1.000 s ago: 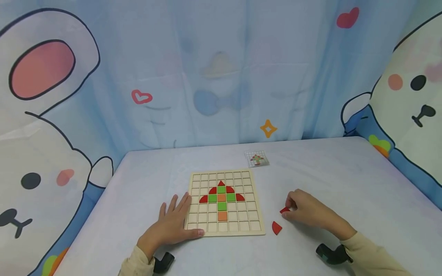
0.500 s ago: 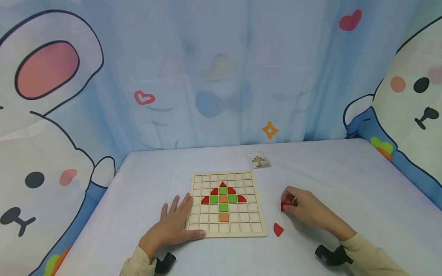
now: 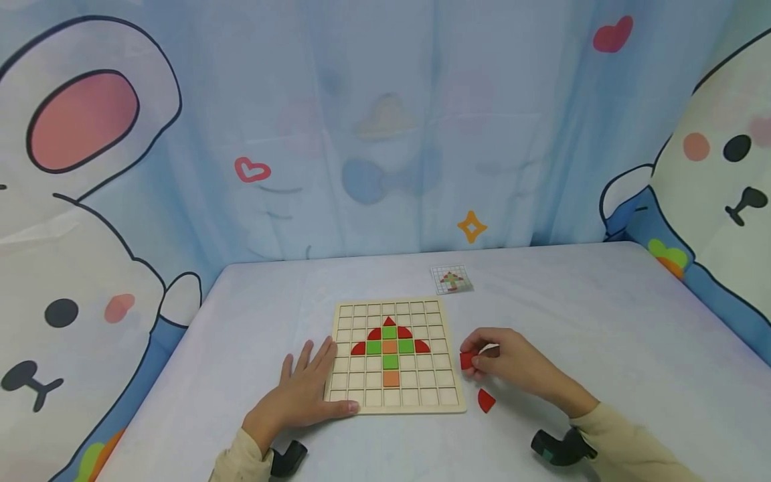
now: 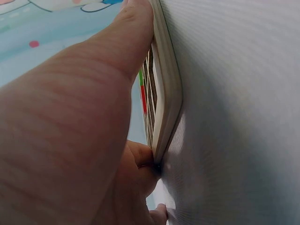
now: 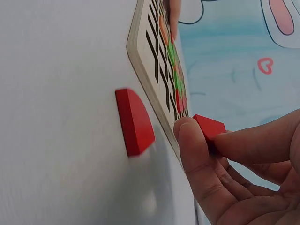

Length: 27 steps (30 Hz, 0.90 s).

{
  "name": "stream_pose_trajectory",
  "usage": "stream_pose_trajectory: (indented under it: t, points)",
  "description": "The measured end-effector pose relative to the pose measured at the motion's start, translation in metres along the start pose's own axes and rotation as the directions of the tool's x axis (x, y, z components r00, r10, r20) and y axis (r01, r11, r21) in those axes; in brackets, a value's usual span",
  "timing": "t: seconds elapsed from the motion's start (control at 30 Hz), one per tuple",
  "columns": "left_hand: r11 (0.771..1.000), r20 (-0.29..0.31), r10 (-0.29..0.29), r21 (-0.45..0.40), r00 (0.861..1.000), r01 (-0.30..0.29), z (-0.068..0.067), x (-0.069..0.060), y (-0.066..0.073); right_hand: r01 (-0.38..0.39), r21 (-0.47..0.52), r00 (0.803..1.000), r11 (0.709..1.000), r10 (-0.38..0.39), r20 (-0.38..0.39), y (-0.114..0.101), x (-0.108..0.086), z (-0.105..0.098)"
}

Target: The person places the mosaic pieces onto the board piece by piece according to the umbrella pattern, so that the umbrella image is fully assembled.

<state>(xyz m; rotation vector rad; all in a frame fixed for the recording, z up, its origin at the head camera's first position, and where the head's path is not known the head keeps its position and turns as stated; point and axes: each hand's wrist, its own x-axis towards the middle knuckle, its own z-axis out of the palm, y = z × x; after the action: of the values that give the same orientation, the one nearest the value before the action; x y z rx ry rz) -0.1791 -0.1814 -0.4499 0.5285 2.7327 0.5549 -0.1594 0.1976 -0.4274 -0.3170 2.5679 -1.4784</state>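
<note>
A wooden grid board (image 3: 367, 399) lies on the table, with red, green and orange blocks set in its squares in an arrow-like shape. My left hand (image 3: 299, 395) rests at its lower left corner, fingers spread along the left edge and thumb on the front edge. Between thumb and fingers, my right hand (image 3: 512, 361) pinches a red block (image 5: 209, 126) just off the board's right side. Another red block, a quarter-circle piece (image 3: 486, 401), lies flat on the cloth below that hand. In the right wrist view, fingers cover part of the pinched block.
Behind the board's right corner lies a small pattern card (image 3: 452, 280) printed with a similar coloured figure. A white cloth (image 3: 277, 294) covers the table. A blue cartoon curtain (image 3: 385, 134) hangs along the back.
My right hand has moved left toward the board, lifting the red block from the cloth along the way. The left hand keeps its place on the board.
</note>
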Motion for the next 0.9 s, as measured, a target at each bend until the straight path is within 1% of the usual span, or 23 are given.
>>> stream_pose_trajectory:
  t: [0.1, 0.23, 0.33, 0.5, 0.67, 0.8, 0.9]
  points:
    - [1.0, 0.003, -0.001, -0.001, 1.0, 0.001, 0.0, 0.0, 0.0, 0.006, 0.026, 1.0, 1.0, -0.006, 0.009, -0.002, 0.003, 0.005]
    - [1.0, 0.005, -0.004, 0.001, 1.0, 0.004, 0.0, 0.001, 0.0, 0.024, 0.079, 0.999, 0.997, -0.027, 0.038, -0.005, 0.006, 0.012]
    - [1.0, 0.005, -0.006, 0.0, 1.0, 0.006, 0.001, 0.001, 0.0, 0.032, 0.097, 0.998, 0.995, -0.038, 0.06, -0.009, 0.008, 0.019]
    - [1.0, 0.004, -0.006, -0.004, 1.0, 0.006, 0.0, 0.001, 0.0, 0.046, 0.113, 0.994, 0.993, -0.057, 0.094, -0.016, 0.012, 0.031]
    - [1.0, 0.002, -0.003, -0.009, 1.0, 0.003, -0.001, 0.0, -0.001, 0.077, 0.124, 0.987, 0.989, -0.093, 0.128, -0.023, 0.015, 0.043]
    - [1.0, -0.003, -0.004, -0.008, 1.0, 0.004, -0.001, -0.001, 0.001, 0.107, 0.113, 0.983, 0.988, -0.122, 0.135, -0.028, 0.018, 0.053]
    - [1.0, -0.007, -0.002, -0.008, 1.0, 0.002, -0.001, -0.001, 0.001, 0.109, 0.104, 0.982, 0.989, -0.123, 0.141, -0.032, 0.019, 0.061]
